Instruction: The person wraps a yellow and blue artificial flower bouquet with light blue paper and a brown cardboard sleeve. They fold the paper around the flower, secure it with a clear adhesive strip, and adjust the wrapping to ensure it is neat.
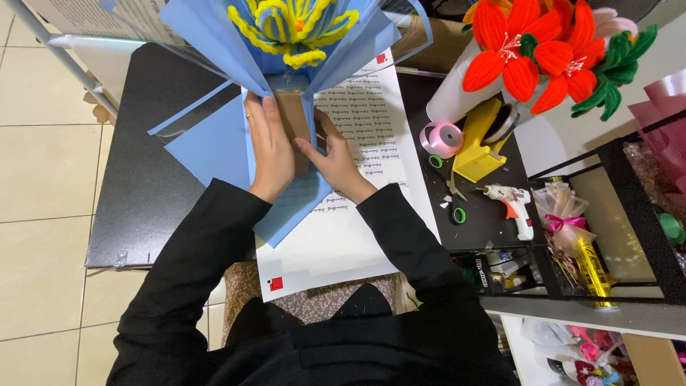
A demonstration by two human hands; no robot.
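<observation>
A bouquet point(300, 32) of yellow fuzzy flowers wrapped in blue paper stands over the black table point(150, 179). Its stem is a brown cardboard-coloured handle point(293, 118). My left hand point(270, 146) grips the blue paper around the left side of the handle. My right hand point(336, 161) presses the handle and the wrap from the right, fingers closed on it. A blue paper sheet point(211, 146) lies flat under my hands, over a white printed sheet point(371, 136). Both sleeves are black.
Red fuzzy flowers point(532, 53) in a white cone stand at the upper right. A pink ribbon roll point(441, 137), a yellow tape dispenser point(480, 146) and a glue gun point(514, 204) lie on the table's right side. A black shelf point(629, 236) holds wrapped items.
</observation>
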